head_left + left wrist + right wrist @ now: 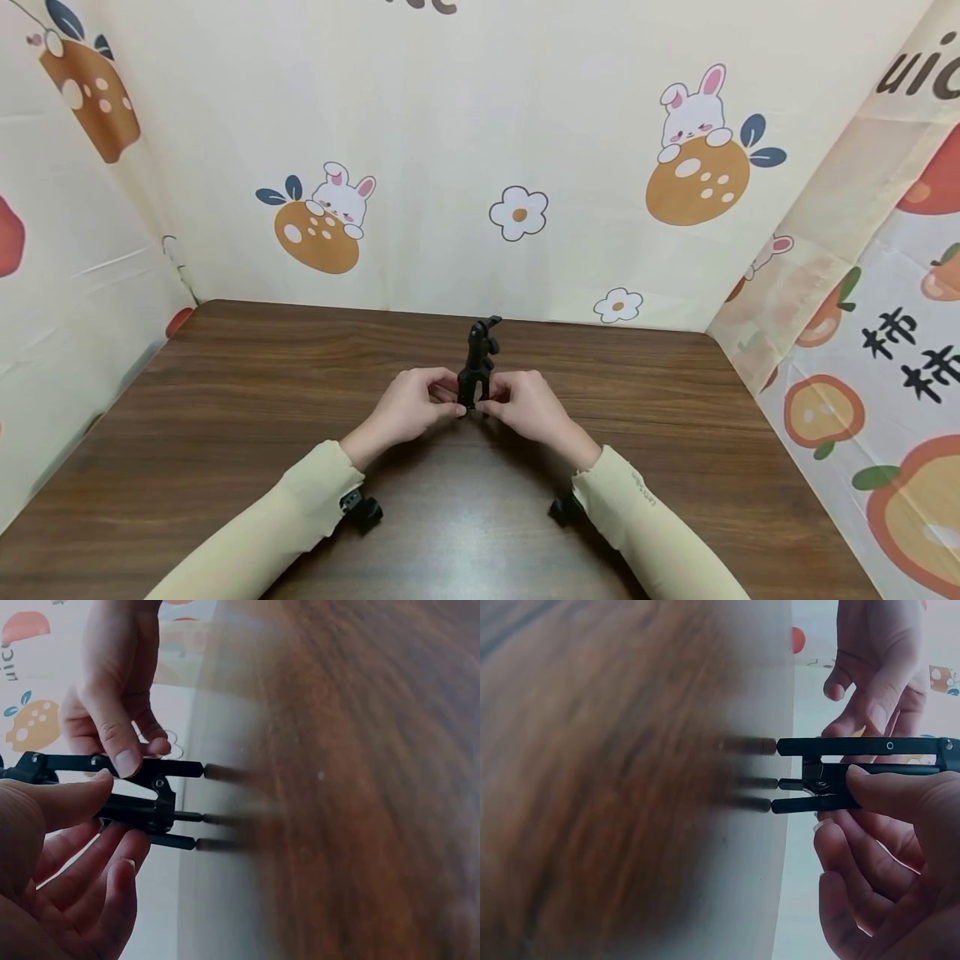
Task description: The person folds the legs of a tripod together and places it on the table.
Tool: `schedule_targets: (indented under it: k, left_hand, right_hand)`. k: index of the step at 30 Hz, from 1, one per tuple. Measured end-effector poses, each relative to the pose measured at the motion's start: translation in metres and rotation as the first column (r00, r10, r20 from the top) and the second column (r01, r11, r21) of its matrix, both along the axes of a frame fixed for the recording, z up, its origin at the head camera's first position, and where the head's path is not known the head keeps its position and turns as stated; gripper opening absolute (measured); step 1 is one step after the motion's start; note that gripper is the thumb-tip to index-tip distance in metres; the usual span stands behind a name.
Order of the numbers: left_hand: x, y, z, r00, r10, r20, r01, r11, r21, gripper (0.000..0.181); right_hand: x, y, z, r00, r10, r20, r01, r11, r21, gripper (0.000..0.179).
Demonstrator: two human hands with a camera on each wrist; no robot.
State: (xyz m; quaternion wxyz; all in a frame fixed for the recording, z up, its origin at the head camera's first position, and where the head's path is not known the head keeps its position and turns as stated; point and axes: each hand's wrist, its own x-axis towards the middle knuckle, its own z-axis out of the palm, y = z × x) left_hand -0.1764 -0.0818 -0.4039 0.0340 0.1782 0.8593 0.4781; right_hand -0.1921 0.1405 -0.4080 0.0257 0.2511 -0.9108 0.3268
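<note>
A small black tripod (478,358) stands upright near the middle of the table, its head bent over to the right at the top. My left hand (420,404) holds it low on the left side, thumb in front and fingers behind. From the right, my right hand (525,404) pinches a leg in the same way. Three slim legs (180,766) show in the left wrist view, ends at the tabletop. In the right wrist view the right thumb (892,793) presses along the black tripod body (836,776), and its other fingers curl beneath.
The dark wood-grain table (262,375) reflects light at its near side. Behind it hangs a pale cloth (450,125) printed with rabbits, oranges and flowers, and similar cloths stand at both sides. Black wrist cameras (363,510) sit under the cream sleeves (300,500).
</note>
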Motion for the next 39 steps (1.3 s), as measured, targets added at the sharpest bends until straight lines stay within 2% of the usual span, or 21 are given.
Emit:
schedule_targets:
  k: [5,12,16,20,27,39]
  left_hand:
    - [-0.002,0.005,-0.003,1.0,0.008,-0.029,-0.008,1.0,-0.029,0.021]
    - [-0.005,0.01,0.0,0.996,0.036,-0.084,-0.042,0.996,-0.074,0.017]
    - [-0.006,0.013,0.0,0.993,0.054,-0.108,-0.065,0.993,-0.095,0.019]
    - [-0.007,0.014,-0.001,0.989,0.069,-0.13,-0.084,0.99,-0.111,0.019]
    - [-0.006,0.015,0.001,0.983,0.064,-0.169,-0.089,0.985,-0.145,0.019]
    - [-0.006,0.016,0.002,0.984,0.022,-0.174,-0.052,0.984,-0.171,0.019]
  right_hand:
    - [0.0,0.0,-0.001,1.0,0.021,0.005,-0.02,1.0,-0.007,0.02]
    - [-0.003,0.001,0.0,0.996,0.074,0.046,-0.072,0.996,-0.051,0.02]
    - [-0.004,0.002,0.001,0.993,0.104,0.063,-0.099,0.992,-0.08,0.014]
    - [-0.006,0.003,0.002,0.991,0.119,0.065,-0.114,0.991,-0.072,0.014]
    - [-0.007,0.003,0.001,0.989,0.145,0.02,-0.144,0.988,-0.046,0.015]
    - [-0.009,0.001,0.0,0.984,0.163,-0.067,-0.165,0.986,-0.029,0.017]
